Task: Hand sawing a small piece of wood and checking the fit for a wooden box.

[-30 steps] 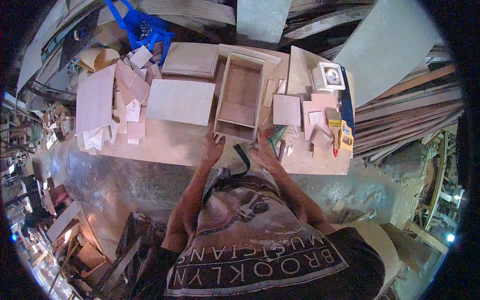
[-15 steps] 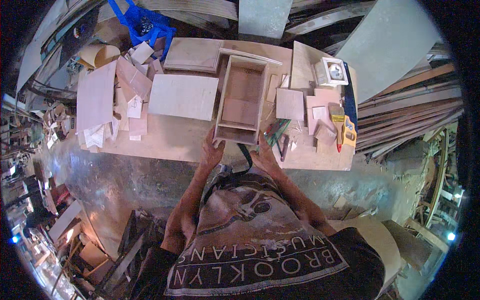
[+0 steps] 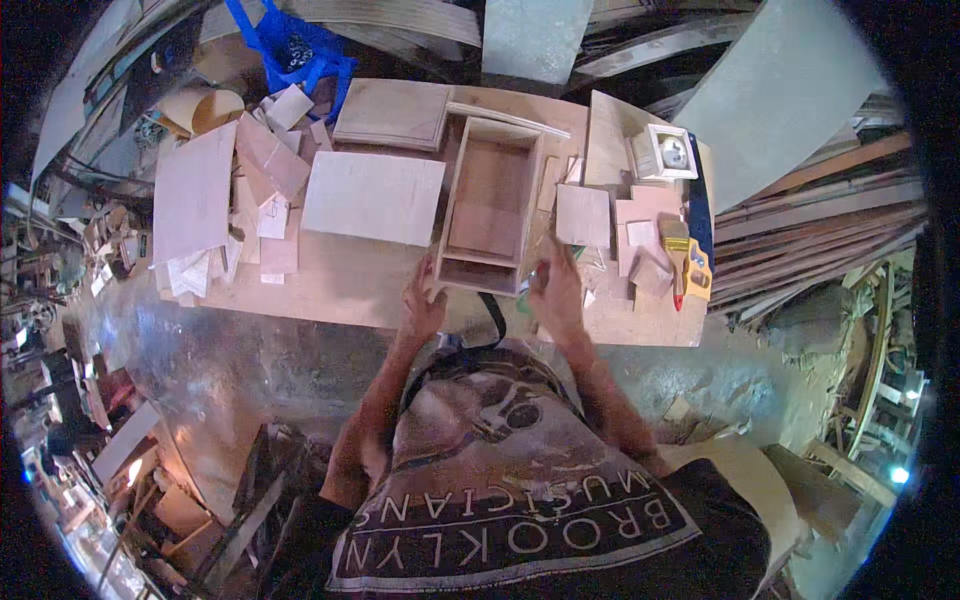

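Observation:
An open wooden box (image 3: 487,222) with a divider near its front end lies lengthwise on the worktable, its narrow front towards me. My left hand (image 3: 424,303) is at its near left corner, fingers stretched out and thumb apart; whether the fingertips touch the wood I cannot tell. To the right of the box, my right hand (image 3: 558,296) is open and away from its side, over the spot where a green item (image 3: 590,256) shows in part. A pale flat panel (image 3: 373,197) lies left of the box. On its other side is a small square board (image 3: 583,214).
The worktable (image 3: 350,300) also bears stacked panels (image 3: 392,113), wood offcuts (image 3: 272,165), a paintbrush (image 3: 676,240), a yellow-handled saw (image 3: 698,270) and a small white-framed box (image 3: 668,152). Behind it hangs a blue bag (image 3: 297,52). Planks (image 3: 820,215) are piled at the right.
My right hand has let go of the box's near right corner and moved right and a little farther away. My left hand's grip on the left corner has loosened. The green item is more covered.

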`<state>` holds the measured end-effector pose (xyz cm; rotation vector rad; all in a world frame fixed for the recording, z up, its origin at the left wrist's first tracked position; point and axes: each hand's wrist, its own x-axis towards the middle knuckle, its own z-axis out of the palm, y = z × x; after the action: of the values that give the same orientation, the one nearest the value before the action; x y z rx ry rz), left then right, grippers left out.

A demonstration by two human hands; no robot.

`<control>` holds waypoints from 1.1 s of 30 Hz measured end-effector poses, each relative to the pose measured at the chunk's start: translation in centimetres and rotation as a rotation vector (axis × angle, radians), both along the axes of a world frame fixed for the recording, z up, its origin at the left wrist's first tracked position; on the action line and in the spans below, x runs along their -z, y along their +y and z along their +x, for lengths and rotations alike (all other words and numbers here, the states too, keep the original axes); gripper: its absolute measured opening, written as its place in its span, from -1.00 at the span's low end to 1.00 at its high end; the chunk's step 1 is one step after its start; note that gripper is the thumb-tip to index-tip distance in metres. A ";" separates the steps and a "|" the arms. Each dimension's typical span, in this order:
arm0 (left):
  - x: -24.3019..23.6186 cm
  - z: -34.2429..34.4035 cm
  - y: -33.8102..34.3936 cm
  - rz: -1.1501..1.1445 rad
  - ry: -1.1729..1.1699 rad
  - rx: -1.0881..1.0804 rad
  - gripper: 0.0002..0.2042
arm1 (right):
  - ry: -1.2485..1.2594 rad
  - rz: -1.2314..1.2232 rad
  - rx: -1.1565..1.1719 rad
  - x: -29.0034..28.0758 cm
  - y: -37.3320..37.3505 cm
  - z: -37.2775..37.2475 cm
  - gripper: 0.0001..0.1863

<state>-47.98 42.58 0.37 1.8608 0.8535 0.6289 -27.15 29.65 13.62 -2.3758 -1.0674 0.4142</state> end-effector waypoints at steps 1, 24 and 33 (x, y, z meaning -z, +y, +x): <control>1.3 -0.8 0.1 0.176 -0.088 0.032 -0.34 | 0.001 0.000 -0.004 -1.8 1.6 0.7 -0.29; -3.5 -5.2 1.4 -0.217 0.060 -0.154 -0.48 | -0.470 -0.264 -0.475 9.4 12.9 3.6 -0.50; -3.0 -5.7 2.1 -0.238 -0.014 -0.172 -0.48 | -0.257 -0.337 -0.352 5.3 16.9 6.3 -0.58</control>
<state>-53.71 44.72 3.34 1.5786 1.0406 0.6161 -20.88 46.57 8.32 -2.5838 -1.6607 0.4477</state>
